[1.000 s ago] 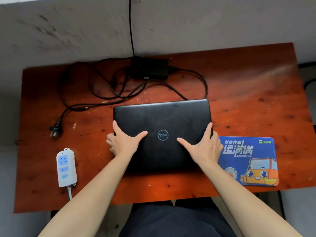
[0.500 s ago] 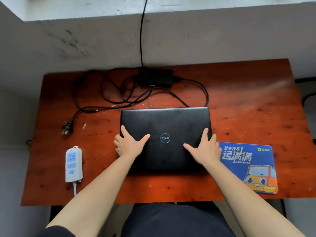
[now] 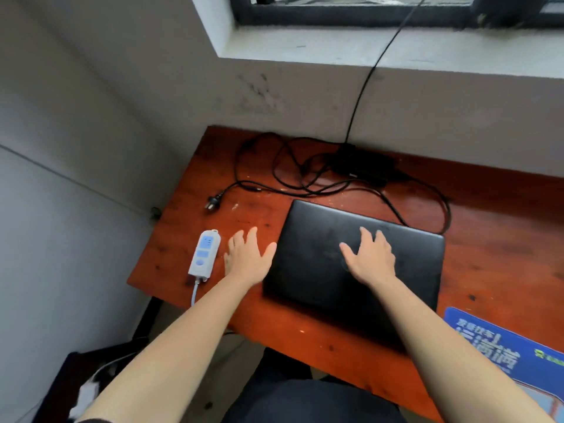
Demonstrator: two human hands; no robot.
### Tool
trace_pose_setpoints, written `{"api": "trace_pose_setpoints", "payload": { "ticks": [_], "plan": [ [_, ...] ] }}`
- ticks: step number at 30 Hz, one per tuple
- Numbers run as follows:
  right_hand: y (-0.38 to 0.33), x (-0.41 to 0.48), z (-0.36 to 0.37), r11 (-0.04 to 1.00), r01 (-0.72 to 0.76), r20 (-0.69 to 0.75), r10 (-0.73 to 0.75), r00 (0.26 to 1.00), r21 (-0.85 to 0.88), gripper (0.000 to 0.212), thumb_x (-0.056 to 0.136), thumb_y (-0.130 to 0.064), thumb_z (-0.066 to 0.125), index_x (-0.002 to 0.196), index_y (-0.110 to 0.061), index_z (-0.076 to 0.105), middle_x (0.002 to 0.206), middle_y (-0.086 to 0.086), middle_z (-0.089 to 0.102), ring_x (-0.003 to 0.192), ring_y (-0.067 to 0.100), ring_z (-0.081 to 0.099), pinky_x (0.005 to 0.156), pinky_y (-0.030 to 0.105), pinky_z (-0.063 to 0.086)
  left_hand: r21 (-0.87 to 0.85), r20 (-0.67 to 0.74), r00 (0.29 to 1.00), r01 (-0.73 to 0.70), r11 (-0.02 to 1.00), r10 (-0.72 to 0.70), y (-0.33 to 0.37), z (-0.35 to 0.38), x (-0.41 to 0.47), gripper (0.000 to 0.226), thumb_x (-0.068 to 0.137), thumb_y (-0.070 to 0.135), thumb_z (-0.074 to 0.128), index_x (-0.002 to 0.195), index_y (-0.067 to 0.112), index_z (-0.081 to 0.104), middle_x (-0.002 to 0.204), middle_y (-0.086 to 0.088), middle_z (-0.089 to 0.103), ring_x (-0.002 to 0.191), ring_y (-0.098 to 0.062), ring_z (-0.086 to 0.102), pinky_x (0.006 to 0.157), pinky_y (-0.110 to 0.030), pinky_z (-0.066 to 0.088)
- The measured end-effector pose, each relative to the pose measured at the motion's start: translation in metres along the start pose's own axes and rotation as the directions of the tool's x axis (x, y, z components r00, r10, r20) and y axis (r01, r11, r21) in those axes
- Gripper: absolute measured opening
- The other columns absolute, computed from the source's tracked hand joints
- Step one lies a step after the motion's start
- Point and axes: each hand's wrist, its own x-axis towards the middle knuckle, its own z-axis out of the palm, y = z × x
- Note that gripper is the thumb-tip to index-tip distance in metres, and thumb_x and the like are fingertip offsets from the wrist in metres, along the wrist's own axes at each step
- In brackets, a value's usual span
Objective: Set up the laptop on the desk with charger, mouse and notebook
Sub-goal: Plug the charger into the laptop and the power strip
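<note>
Closed black laptop (image 3: 357, 257) lying flat on a reddish-brown wooden desk (image 3: 503, 215), lid matte and faintly smudged, set at a slight angle with its near edge close to the front of the desk. Right hand (image 3: 370, 257) resting palm-down on the middle of the lid, fingers spread wide, gripping nothing. Left hand (image 3: 247, 257) off the laptop, flat over the bare wood just beside its left edge, fingers also spread and empty, thumb reaching toward the lid; possibly touching it, though blur makes that hard to tell. White and blue power strip (image 3: 204, 254) just left of that hand, near the desk's left edge, its pale cord dropping over the front. Black charger brick (image 3: 363, 164) at the back of the desk, against the grey wall, well apart from the hands. Loose loops of black charger cable (image 3: 290, 175) sprawled behind the laptop, ending in an unplugged plug (image 3: 213, 203) lying on the wood behind the power strip. Another stretch of cable curving round the laptop's back right corner. Blue mouse pad (image 3: 500, 355) with printed lettering at the front right, partly cut off by the frame.
</note>
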Motion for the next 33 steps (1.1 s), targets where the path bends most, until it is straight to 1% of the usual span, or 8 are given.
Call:
{"api": "trace_pose_setpoints", "payload": {
  "ticks": [5, 18, 21, 23, 26, 29, 30, 33],
  "plan": [
    [-0.053, 0.004, 0.025, 0.990, 0.133, 0.008, -0.133, 0.991, -0.040, 0.076, 0.098, -0.053, 0.050, 0.158, -0.017, 0.022, 0.164, 0.022, 0.014, 0.151, 0.037, 0.015, 0.119, 0.050, 0.022, 0.082, -0.154, 0.987, -0.032, 0.996, 0.044, -0.038, -0.028, 0.022, 0.070, 0.097, 0.055, 0.042, 0.155, 0.021, 0.021, 0.163, -0.016, 0.013, 0.150, -0.033, 0.007, 0.117, -0.055, 0.019],
    [-0.136, 0.047, 0.059, 0.986, 0.092, 0.031, -0.089, 0.996, -0.141, 0.075, 0.096, -0.047, 0.055, 0.158, -0.017, 0.024, 0.163, 0.019, 0.021, 0.152, 0.033, 0.016, 0.121, 0.046, 0.024, 0.041, 0.082, 0.977, -0.202, 0.979, 0.198, -0.063, -0.032, 0.157, 0.081, 0.093, 0.057, 0.048, 0.157, 0.022, 0.013, 0.164, -0.015, 0.004, 0.150, -0.036, 0.007, 0.118, -0.053, 0.020],
    [-0.143, 0.053, 0.063, 0.987, 0.097, 0.017, -0.096, 0.995, -0.130, 0.077, 0.096, -0.050, 0.054, 0.159, -0.022, 0.021, 0.163, 0.018, 0.021, 0.150, 0.033, 0.018, 0.120, 0.047, 0.025, 0.018, 0.057, 0.979, -0.198, 0.980, 0.197, -0.053, -0.033, 0.186, 0.080, 0.093, 0.059, 0.046, 0.156, 0.022, 0.015, 0.164, -0.015, 0.006, 0.148, -0.037, 0.011, 0.115, -0.055, 0.019],
    [-0.148, 0.060, 0.067, 0.979, 0.080, 0.050, -0.072, 0.996, -0.189, 0.085, 0.093, -0.066, 0.044, 0.161, -0.028, 0.010, 0.166, 0.017, 0.010, 0.150, 0.036, 0.013, 0.120, 0.049, 0.021, 0.037, 0.010, 0.977, -0.213, 0.976, 0.213, -0.047, -0.036, 0.212, 0.077, 0.094, 0.060, 0.042, 0.156, 0.019, 0.019, 0.162, -0.017, 0.015, 0.146, -0.036, 0.019, 0.113, -0.053, 0.023],
    [-0.146, 0.060, 0.076, 0.943, 0.091, 0.173, -0.036, 0.984, -0.321, 0.116, 0.070, -0.098, 0.021, 0.157, -0.032, -0.018, 0.163, 0.015, -0.028, 0.150, 0.041, -0.011, 0.121, 0.056, -0.004, 0.056, -0.043, 0.969, -0.241, 0.969, 0.243, -0.038, -0.041, 0.241, 0.070, 0.098, 0.053, 0.038, 0.154, 0.013, 0.024, 0.151, -0.019, 0.036, 0.136, -0.036, 0.035, 0.108, -0.049, 0.032],
    [-0.139, 0.063, 0.087, 0.923, 0.116, 0.267, -0.015, 0.964, -0.366, 0.138, 0.051, -0.108, 0.023, 0.149, -0.030, -0.036, 0.145, 0.013, -0.057, 0.140, 0.042, -0.041, 0.116, 0.059, -0.020, -0.067, -0.048, 0.990, -0.134, 0.989, 0.131, -0.028, -0.044, 0.272, 0.056, 0.099, 0.033, 0.045, 0.148, 0.008, 0.034, 0.138, -0.021, 0.045, 0.126, -0.037, 0.043, 0.102, -0.046, 0.039],
    [-0.138, 0.064, 0.089, 0.917, 0.116, 0.277, -0.006, 0.961, -0.382, 0.140, 0.050, -0.108, 0.025, 0.147, -0.030, -0.038, 0.141, 0.013, -0.060, 0.137, 0.041, -0.046, 0.116, 0.059, -0.022, -0.043, -0.065, 0.985, -0.162, 0.986, 0.159, -0.027, -0.044, 0.280, 0.051, 0.096, 0.022, 0.050, 0.144, 0.008, 0.039, 0.135, -0.020, 0.047, 0.124, -0.037, 0.044, 0.101, -0.045, 0.040],
    [-0.137, 0.068, 0.093, 0.911, 0.106, 0.282, 0.012, 0.959, -0.397, 0.139, 0.052, -0.106, 0.028, 0.144, -0.029, -0.042, 0.140, 0.014, -0.061, 0.130, 0.038, -0.055, 0.114, 0.059, -0.025, 0.125, -0.050, 0.906, -0.411, 0.903, 0.420, -0.029, -0.040, 0.299, 0.051, 0.081, 0.002, 0.057, 0.131, 0.015, 0.053, 0.127, -0.014, 0.049, 0.117, -0.034, 0.044, 0.099, -0.042, 0.038]
  ]
}}
